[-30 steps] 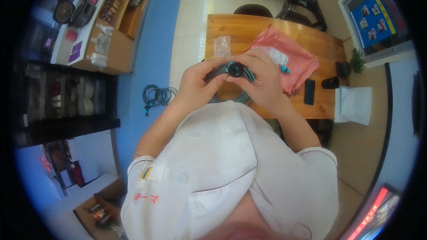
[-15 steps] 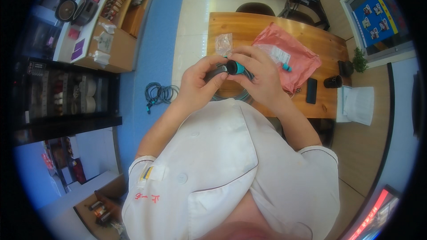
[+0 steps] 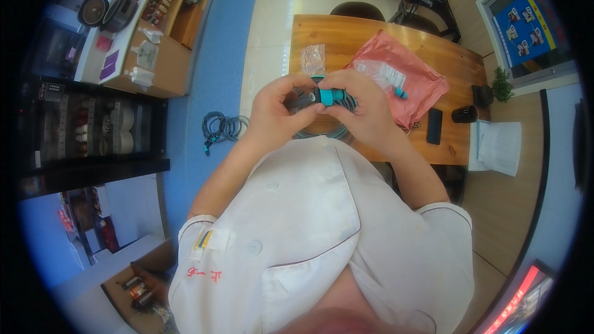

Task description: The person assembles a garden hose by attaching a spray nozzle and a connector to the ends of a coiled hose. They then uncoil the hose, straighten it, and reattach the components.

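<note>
Left hand [image 3: 272,114] gripping the dark end of a hose fitting, fingers curled around it. Right hand [image 3: 362,108] pinching the teal connector [image 3: 331,96] between thumb and fingertips, clenched on it. Both hands meet at the connector, held up in front of the chest, above the near edge of the wooden surface [image 3: 337,40].

Landmark: the connector. Right below and behind it, a coiled grey-green hose [image 3: 315,127] lies on the surface, mostly hidden by the hands. Beyond the connector, a small clear plastic bag [image 3: 312,59] lies flat on the surface. To the right of the connector, a pink plastic mailer bag [image 3: 411,71] with a white label, a second small teal piece [image 3: 401,93] resting on it. Farther right of the connector, a black phone [image 3: 434,126] near the surface edge, then a dark cup [image 3: 464,113] and a small potted plant [image 3: 501,86]. To the left of the connector, down on the blue floor, a coil of dark cable [image 3: 223,128], well apart from the surface.
</note>
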`<state>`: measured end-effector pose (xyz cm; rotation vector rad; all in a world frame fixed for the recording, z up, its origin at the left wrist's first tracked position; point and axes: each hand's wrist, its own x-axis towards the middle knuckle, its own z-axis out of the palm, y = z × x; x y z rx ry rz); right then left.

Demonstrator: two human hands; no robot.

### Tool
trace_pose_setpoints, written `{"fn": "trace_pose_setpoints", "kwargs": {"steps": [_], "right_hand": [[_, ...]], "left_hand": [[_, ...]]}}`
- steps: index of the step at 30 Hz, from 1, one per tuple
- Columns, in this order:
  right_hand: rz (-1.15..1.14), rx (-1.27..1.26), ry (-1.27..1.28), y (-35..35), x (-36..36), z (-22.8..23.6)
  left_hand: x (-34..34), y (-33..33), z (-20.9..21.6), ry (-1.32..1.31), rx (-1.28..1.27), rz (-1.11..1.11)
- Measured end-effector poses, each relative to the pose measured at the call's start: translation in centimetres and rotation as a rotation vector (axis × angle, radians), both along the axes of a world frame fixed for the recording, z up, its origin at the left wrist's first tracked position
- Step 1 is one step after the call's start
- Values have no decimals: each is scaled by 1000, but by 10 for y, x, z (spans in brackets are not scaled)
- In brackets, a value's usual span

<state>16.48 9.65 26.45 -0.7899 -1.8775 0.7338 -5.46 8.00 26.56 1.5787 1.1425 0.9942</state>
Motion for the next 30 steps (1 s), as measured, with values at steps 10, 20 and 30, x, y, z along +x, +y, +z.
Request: {"fn": "trace_pose_setpoints", "kwargs": {"steps": [10, 20, 30], "right_hand": [[177, -337, 297, -3, -2, -9], [262, -496, 450, -4, 0, -5], [210, -481, 427, -2, 1, -10]], "left_hand": [[-4, 5, 6, -77, -35, -83], [-2, 10, 3, -128, -58, -82], [-1, 13, 2, -72, -35, -61]]}}
